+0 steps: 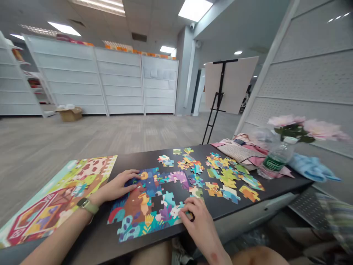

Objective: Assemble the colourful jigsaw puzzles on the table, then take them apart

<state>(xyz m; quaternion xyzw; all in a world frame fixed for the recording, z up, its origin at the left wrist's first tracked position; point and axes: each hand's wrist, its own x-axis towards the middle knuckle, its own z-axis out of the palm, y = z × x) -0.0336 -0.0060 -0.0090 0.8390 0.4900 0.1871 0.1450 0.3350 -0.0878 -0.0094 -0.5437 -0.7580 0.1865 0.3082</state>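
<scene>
A partly joined jigsaw puzzle [135, 204] lies on the dark table, showing a brown bear, plants and a purple figure, with gaps near its middle and upper right. My left hand [120, 187] rests on its upper left part, fingers spread. At the lower right edge of the puzzle, my right hand [200, 217] is closed, thumb and fingers pinched on a puzzle piece [191, 215] that is mostly hidden by them. Just left of those fingertips is a white rabbit on the joined part. Loose puzzle pieces [227, 178] are scattered to the right and behind.
A farm picture [91, 173] lies flat on the left. At the table's right end are a water bottle [277, 158], folded cloths [242, 151], a blue towel [311, 165] and pink flowers [317, 129]. An easel [220, 88] and white shelves [121, 81] stand beyond.
</scene>
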